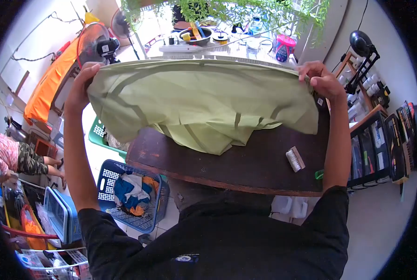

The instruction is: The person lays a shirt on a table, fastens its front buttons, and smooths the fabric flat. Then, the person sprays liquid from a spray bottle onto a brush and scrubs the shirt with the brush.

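Observation:
A light green cloth [194, 98], perhaps a garment, is stretched wide between my two hands above a dark brown table [171, 156]. My left hand [81, 86] pinches its upper left corner, and my right hand [322, 80] grips the upper right end. The top edge runs nearly straight from hand to hand, while the lower part droops in loose folds near the tabletop. Darker bands cross the fabric. To the right on the table lies a scrub brush [295, 159] with a wooden back and white bristles, apart from the cloth.
A blue basket [106, 184] with crumpled clothes stands left of the table, near a green basket [96, 133]. Another person [17, 154] is at the far left. Behind the table are a fan [101, 46] and a pink tub [284, 48]; drawers [369, 154] stand right.

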Demonstrator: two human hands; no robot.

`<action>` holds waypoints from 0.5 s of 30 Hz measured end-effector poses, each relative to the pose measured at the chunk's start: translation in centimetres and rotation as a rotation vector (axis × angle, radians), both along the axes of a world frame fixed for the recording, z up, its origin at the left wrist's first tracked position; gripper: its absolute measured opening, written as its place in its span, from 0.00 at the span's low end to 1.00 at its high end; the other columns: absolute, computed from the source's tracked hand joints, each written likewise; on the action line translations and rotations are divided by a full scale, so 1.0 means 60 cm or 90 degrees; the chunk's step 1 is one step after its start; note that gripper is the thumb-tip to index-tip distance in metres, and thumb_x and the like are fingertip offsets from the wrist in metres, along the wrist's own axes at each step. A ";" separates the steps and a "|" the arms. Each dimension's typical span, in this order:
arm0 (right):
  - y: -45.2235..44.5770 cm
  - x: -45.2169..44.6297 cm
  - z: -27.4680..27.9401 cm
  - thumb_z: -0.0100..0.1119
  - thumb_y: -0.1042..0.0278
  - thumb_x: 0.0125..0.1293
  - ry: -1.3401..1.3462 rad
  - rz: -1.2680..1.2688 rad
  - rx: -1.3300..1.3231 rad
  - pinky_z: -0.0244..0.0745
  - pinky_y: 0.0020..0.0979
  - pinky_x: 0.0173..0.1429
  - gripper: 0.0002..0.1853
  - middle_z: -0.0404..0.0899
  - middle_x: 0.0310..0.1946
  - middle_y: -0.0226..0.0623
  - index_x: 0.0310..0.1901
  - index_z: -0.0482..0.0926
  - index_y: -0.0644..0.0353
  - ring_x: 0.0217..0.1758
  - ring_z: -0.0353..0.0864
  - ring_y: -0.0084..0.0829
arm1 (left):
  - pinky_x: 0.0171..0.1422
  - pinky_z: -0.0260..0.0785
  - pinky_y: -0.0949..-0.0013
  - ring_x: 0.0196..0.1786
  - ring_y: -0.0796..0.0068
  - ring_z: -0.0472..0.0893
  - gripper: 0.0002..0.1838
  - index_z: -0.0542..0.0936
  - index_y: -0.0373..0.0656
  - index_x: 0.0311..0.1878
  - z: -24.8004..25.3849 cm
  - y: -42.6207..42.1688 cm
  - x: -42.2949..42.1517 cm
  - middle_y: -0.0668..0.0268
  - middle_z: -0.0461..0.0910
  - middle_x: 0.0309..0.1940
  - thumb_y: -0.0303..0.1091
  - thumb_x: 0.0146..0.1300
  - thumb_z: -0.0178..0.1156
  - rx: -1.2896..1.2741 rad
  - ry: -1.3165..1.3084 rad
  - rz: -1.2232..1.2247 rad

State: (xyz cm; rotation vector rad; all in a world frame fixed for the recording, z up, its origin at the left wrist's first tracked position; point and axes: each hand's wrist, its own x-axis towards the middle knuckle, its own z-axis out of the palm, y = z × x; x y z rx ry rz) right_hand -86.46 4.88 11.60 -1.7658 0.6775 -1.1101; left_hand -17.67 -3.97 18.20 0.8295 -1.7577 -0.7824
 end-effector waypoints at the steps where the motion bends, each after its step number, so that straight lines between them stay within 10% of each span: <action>1: 0.009 0.006 0.012 0.77 0.71 0.67 0.027 0.008 0.020 0.71 0.17 0.41 0.16 0.87 0.37 0.25 0.55 0.87 0.59 0.33 0.78 0.15 | 0.54 0.71 0.74 0.51 0.77 0.79 0.21 0.86 0.38 0.61 -0.009 -0.016 0.023 0.64 0.85 0.48 0.45 0.76 0.67 -0.070 -0.058 -0.029; 4: 0.032 0.028 0.038 0.76 0.72 0.67 0.080 0.016 0.063 0.72 0.17 0.41 0.17 0.88 0.38 0.25 0.57 0.87 0.60 0.34 0.79 0.15 | 0.53 0.70 0.75 0.48 0.77 0.79 0.20 0.86 0.39 0.60 -0.017 -0.040 0.032 0.65 0.85 0.46 0.45 0.76 0.67 -0.210 -0.170 -0.096; 8: 0.043 0.059 0.056 0.77 0.72 0.67 0.140 -0.049 0.099 0.71 0.15 0.40 0.19 0.87 0.38 0.25 0.58 0.87 0.61 0.33 0.77 0.13 | 0.45 0.66 0.77 0.40 0.80 0.76 0.18 0.86 0.38 0.55 -0.003 -0.004 0.009 0.66 0.83 0.41 0.44 0.76 0.66 0.145 -0.023 0.025; 15: 0.038 0.056 0.037 0.78 0.71 0.68 0.168 -0.096 0.089 0.68 0.13 0.37 0.17 0.87 0.36 0.23 0.57 0.88 0.62 0.32 0.76 0.12 | 0.38 0.59 0.79 0.34 0.84 0.70 0.14 0.82 0.40 0.41 -0.014 -0.006 0.001 0.73 0.76 0.32 0.43 0.76 0.65 0.144 -0.083 -0.059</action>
